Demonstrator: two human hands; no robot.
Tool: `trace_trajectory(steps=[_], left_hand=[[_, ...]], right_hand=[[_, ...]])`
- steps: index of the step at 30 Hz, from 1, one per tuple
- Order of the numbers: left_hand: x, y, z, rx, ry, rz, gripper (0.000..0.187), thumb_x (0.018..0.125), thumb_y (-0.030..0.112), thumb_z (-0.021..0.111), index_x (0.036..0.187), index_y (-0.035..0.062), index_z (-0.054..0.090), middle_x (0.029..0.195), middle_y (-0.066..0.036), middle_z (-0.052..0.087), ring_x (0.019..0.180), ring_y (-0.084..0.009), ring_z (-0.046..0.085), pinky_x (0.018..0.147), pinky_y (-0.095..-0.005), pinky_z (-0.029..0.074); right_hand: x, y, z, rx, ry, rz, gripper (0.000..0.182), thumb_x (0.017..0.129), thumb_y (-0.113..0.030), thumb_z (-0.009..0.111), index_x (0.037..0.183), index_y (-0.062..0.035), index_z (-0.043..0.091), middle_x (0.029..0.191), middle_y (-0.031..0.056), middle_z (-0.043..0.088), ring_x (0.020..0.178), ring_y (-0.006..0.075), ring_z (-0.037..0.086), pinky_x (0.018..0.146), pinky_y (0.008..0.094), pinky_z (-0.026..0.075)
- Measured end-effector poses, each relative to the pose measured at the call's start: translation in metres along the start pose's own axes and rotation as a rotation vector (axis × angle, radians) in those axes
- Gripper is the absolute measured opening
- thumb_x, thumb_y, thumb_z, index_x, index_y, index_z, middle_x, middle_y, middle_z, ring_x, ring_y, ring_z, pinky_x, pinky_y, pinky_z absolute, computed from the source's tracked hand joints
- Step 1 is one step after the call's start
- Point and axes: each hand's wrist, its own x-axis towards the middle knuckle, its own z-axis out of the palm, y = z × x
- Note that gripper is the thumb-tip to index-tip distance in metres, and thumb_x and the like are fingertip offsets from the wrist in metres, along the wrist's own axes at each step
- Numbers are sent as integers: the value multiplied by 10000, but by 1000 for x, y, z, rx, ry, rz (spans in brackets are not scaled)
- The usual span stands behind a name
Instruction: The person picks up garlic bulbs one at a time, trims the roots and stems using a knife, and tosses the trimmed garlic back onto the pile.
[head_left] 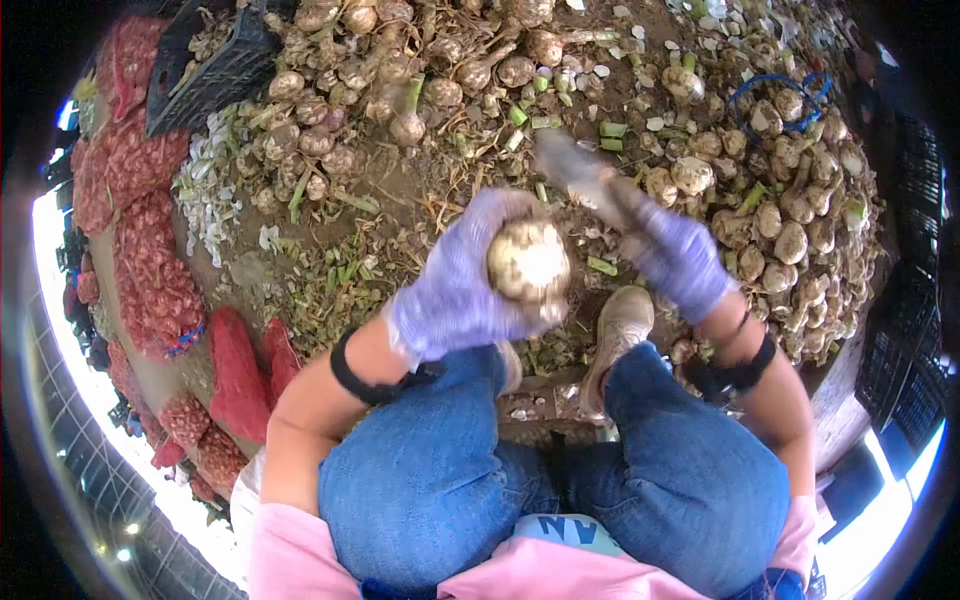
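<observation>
My left hand (465,275), in a purple-and-white glove, is wrapped round a large pale garlic bulb (530,262) in front of my knees. The bulb's bright, whitish face is turned up toward me. My right hand (680,255), gloved the same way, grips a knife (585,172) by its handle. Its broad blade points up and to the left, apart from the bulb and smeared by motion. Below both hands are my bent knees in jeans and my light shoes (624,325).
Untrimmed garlic with stalks (330,110) is heaped at the upper left, and more bulbs (790,230) are piled on the right. Cut stems and peel litter (340,265) cover the ground. Red net sacks (155,270) and a black crate (215,75) stand left; dark crates (905,350) stand far right.
</observation>
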Motion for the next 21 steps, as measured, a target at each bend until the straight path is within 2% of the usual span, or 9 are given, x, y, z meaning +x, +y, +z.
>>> trace_trajectory(steps=[2, 4, 8, 9, 11, 14, 16, 17, 21], left_hand=[[-1, 3, -3, -92, -25, 3, 727, 627, 184, 876, 1230, 60, 489, 1178, -132, 554, 1048, -254, 581, 930, -359, 465], [9, -10, -8, -15, -105, 157, 609, 636, 177, 863, 1144, 73, 543, 1122, -121, 580, 1000, -250, 594, 896, -366, 477], [16, -32, -12, -61, -347, 363, 308, 677, 171, 824, 903, 96, 628, 947, -81, 633, 864, -246, 623, 768, -374, 497], [17, -28, -11, -26, -359, 358, 214, 698, 189, 805, 736, 104, 612, 771, -54, 608, 733, -270, 609, 649, -393, 474], [21, -33, -16, 145, -415, 478, 247, 679, 269, 776, 731, 109, 594, 768, -55, 581, 725, -285, 594, 625, -402, 470], [21, -33, -10, 298, -390, 591, 276, 633, 329, 742, 687, 120, 571, 736, -52, 551, 700, -286, 580, 594, -413, 462], [23, -21, -14, 406, -452, 613, 271, 632, 332, 742, 683, 120, 581, 739, -53, 561, 713, -283, 590, 596, -409, 471], [23, -13, -15, 381, -371, 647, 214, 694, 206, 797, 696, 128, 598, 668, -44, 535, 602, -270, 574, 530, -381, 464], [19, -28, -32, 379, 292, 733, 250, 747, 255, 797, 811, 116, 600, 734, -24, 605, 648, -157, 649, 532, -297, 542]], right_hand=[[-10, 29, -23, -275, -59, 272, 490, 933, -251, 584, 1397, -140, 473, 905, 113, 684, 729, 243, 671, 644, 343, 524], [-15, 42, -12, -139, 25, 46, 506, 959, -297, 544, 1423, -124, 438, 917, 93, 687, 743, 215, 665, 643, 333, 516], [-12, -30, -39, 322, -321, 302, 571, 984, -392, 481, 1463, -101, 372, 902, 59, 668, 724, 190, 640, 646, 325, 507], [-11, -39, -41, 346, -346, 263, 615, 976, -450, 475, 1468, -99, 364, 842, 39, 631, 673, 145, 603, 628, 308, 491], [-5, -52, -38, 371, -377, 192, 622, 974, -453, 483, 1468, -94, 365, 884, 47, 624, 727, 135, 591, 692, 302, 494], [5, -81, -46, 442, -530, 308, 600, 984, -429, 477, 1453, -67, 380, 1248, 123, 595, 1105, 193, 577, 949, 324, 440], [8, -86, -40, 482, -526, 243, 587, 984, -418, 477, 1442, -59, 395, 1281, 141, 577, 1111, 201, 569, 954, 326, 435], [6, -76, -37, 453, -542, 311, 580, 982, -412, 479, 1434, -55, 404, 1260, 151, 587, 1061, 205, 590, 924, 327, 456], [-25, 15, -16, 216, -512, 611, 564, 977, -402, 488, 1417, -55, 432, 1046, 123, 604, 816, 179, 613, 746, 305, 497]])
